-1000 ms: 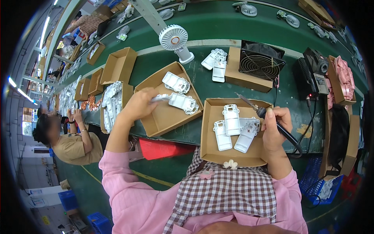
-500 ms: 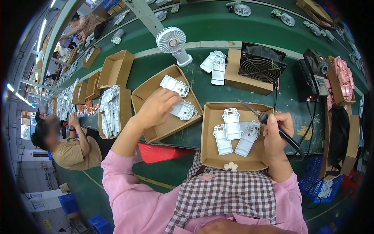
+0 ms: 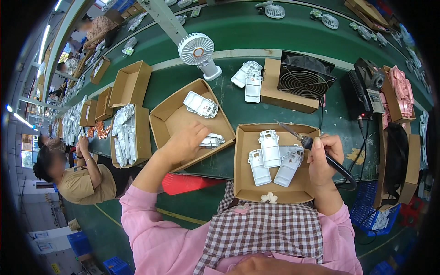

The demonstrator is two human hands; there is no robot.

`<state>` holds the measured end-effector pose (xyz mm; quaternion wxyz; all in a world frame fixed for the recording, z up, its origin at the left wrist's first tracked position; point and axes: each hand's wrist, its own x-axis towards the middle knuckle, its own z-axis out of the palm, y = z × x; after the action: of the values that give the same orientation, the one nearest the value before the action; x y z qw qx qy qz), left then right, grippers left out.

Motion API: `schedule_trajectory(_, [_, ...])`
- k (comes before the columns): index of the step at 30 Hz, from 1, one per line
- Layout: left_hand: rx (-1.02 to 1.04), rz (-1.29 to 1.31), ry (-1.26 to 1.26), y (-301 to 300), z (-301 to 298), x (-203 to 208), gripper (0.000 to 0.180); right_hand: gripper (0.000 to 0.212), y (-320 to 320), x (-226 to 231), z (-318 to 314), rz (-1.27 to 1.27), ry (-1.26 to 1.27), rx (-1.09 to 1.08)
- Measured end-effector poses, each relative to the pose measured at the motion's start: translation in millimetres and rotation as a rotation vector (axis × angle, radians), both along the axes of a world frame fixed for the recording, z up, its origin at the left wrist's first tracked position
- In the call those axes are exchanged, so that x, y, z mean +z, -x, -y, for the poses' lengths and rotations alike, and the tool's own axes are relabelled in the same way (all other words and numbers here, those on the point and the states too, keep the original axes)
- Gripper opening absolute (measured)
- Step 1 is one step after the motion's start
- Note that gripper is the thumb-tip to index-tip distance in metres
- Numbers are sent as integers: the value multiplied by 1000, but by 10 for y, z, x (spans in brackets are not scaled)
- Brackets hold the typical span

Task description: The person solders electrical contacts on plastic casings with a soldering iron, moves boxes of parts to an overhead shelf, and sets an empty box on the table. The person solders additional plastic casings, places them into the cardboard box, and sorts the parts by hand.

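In the left cardboard tray, my left hand has its fingers closed on the edge of a white plastic casing, seen tilted edge-on. Farther back in that tray lie overlapping white casings. A soldering iron is in my right hand, its bare tip pointing up and left over the right cardboard tray. Several white casings with small metal parts lie overlapping in this tray, below the iron's tip.
A small white fan stands behind the left tray. At the back are more white casings and a black fan by a cardboard box. A black soldering station sits right, its cord hanging. A co-worker sits at far left.
My left hand has moved down toward the near side of the left tray, and the casing at its fingers has tilted edge-on. My right hand still holds the iron in nearly the same place.
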<state>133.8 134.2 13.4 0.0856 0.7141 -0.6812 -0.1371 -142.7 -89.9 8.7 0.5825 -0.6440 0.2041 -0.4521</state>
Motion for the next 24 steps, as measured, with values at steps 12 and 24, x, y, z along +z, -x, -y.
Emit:
schedule_trajectory(12, [38, 85, 69, -557, 207, 449, 43, 14, 53, 29, -5, 6, -100, 33])
schedule_trajectory(24, [114, 134, 258, -382, 31, -116, 50, 14, 43, 19, 8, -14, -120, 49])
